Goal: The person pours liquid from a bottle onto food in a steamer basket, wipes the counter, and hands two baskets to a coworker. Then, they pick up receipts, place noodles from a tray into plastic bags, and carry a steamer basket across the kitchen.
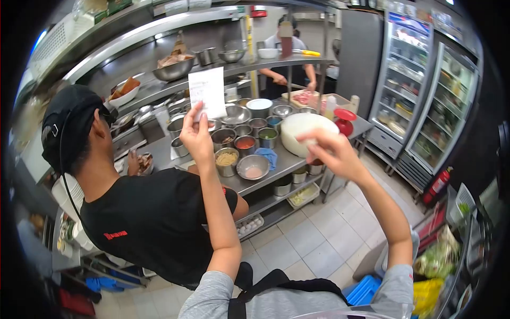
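Observation:
A white paper slip (pixel 207 93) with handwriting too small to read is pinched upright between the thumb and fingers of my left hand (pixel 197 135). It is held up in front of the steel shelf and counter. My right hand (pixel 332 151) is raised with bent fingers in front of a large white tub (pixel 303 127). Motion blurs its fingers, so I cannot make out whether anything is in them. Below my left hand on the counter stand metal pots, among them one with a chopped beige ingredient (pixel 227 162) and a steel bowl (pixel 253 168).
A co-worker in a black shirt (pixel 154 223) stands close on my left. Another person (pixel 287 66) cuts meat (pixel 305 98) behind the counter. Glass-door fridges (pixel 401 85) stand at the right. A blue crate (pixel 363 292) and bagged vegetables (pixel 440 255) are near my right elbow.

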`<state>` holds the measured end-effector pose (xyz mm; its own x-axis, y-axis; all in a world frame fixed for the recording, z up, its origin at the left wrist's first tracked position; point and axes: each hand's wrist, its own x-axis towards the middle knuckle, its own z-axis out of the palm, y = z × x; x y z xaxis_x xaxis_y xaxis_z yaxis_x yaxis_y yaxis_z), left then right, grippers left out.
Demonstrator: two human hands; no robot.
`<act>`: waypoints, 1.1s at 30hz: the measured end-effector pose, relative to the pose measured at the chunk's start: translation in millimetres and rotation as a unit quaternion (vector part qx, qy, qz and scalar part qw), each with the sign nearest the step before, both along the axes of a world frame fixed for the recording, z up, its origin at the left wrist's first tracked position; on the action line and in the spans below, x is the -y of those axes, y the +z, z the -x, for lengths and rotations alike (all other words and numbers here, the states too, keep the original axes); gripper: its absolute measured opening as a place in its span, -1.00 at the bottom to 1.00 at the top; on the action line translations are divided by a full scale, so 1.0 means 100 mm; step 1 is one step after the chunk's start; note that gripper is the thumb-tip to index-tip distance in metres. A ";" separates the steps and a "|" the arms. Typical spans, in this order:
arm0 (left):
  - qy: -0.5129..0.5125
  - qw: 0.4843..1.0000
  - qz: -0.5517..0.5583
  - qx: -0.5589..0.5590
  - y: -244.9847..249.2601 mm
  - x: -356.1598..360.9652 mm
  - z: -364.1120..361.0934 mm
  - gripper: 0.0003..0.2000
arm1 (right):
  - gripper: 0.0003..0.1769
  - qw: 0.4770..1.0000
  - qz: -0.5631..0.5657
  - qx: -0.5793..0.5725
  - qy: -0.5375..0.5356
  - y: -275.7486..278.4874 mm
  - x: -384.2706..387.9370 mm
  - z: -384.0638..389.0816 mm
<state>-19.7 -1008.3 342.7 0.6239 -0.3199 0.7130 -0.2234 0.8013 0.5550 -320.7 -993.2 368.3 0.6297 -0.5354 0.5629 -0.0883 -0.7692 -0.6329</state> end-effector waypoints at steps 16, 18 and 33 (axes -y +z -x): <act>0.150 0.972 0.174 -0.045 1.05 1.32 -0.40 -0.58 | -0.43 0.955 -0.142 0.130 0.224 1.36 2.78 -3.20; 0.154 0.964 0.210 -0.043 1.28 1.38 -0.53 -0.61 | -0.35 0.953 -0.114 0.140 0.242 1.60 2.95 -3.46; 0.155 0.983 -0.012 0.094 2.37 1.85 -1.60 -0.73 | -0.72 0.804 -0.201 0.421 0.370 2.32 3.27 -4.48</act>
